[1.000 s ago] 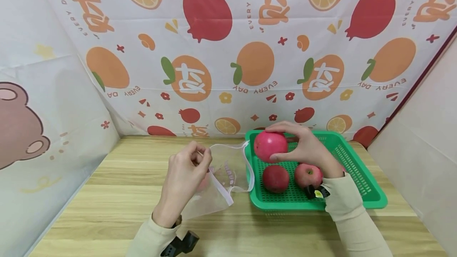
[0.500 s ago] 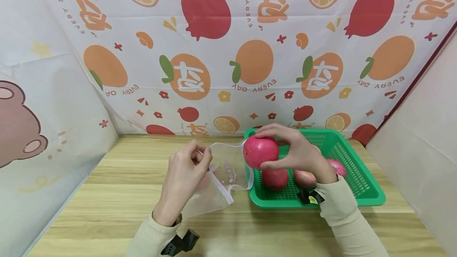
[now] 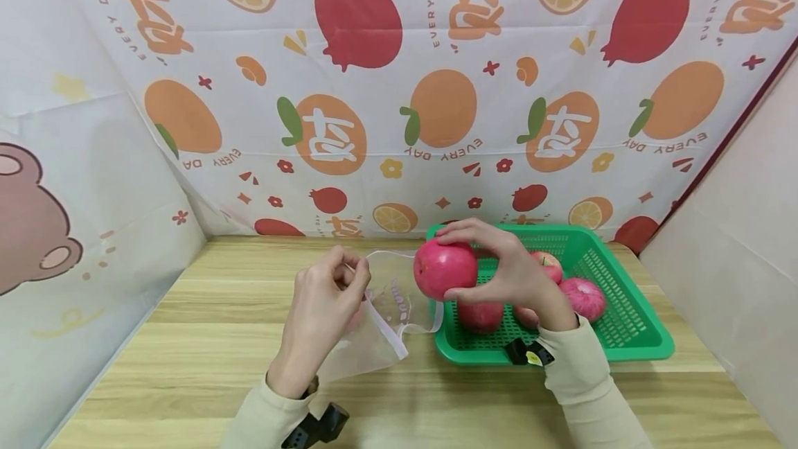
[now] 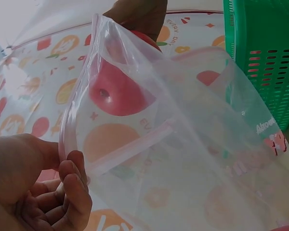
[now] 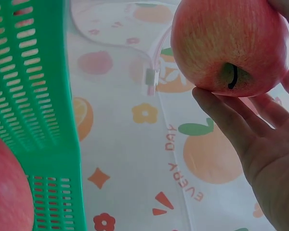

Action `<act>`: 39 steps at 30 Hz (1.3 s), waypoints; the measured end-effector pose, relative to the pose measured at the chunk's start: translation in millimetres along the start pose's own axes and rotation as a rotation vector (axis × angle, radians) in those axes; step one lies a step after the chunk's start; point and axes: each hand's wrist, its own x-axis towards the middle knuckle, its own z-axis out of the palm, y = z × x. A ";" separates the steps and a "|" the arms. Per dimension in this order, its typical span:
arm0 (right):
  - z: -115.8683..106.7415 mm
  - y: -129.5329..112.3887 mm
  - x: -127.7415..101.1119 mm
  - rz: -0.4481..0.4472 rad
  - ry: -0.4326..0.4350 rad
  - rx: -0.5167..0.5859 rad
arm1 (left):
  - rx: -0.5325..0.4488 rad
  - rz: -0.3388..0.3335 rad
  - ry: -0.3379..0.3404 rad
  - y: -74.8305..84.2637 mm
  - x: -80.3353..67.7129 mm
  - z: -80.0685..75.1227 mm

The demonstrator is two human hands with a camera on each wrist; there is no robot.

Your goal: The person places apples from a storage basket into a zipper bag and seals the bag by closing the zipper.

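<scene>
My left hand (image 3: 321,317) pinches the edge of a translucent zip bag (image 4: 197,144) between thumb and fingers. The bag's mouth gapes toward the right, and something pinkish shows faintly through its film beside the hand. My right hand (image 3: 514,272) grips a pink-red apple (image 3: 445,269), thumb below and fingers over the top. This apple is held up between the bag and the basket, overlapping the bag's right edge in the head view. A dark stem shows on it in the right wrist view, where the bag's zip slider (image 5: 151,79) also appears.
A green perforated basket (image 3: 642,352) stands on the wooden table (image 3: 187,338) at the right. Several apples lie in it, among them a dark red apple (image 3: 480,317) and a striped pink apple (image 3: 584,298). A fruit-print cloth (image 3: 374,89) hangs behind.
My right hand has carried the apple left from over the basket toward the bag's mouth, uncovering more apples at the basket's right. The left hand and the bag have stayed in place.
</scene>
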 end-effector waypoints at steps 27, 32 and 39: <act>12.4 -13.5 4.9 -0.032 -0.032 -0.001 | -0.006 -0.008 0.039 1.3 -1.8 -4.5; 19.2 -13.5 10.5 -0.028 -0.073 -0.037 | -0.017 -0.016 0.034 0.1 -2.8 -3.7; 34.1 -13.7 15.7 -0.015 -0.152 -0.090 | -0.015 -0.024 0.021 -0.7 -2.6 -1.8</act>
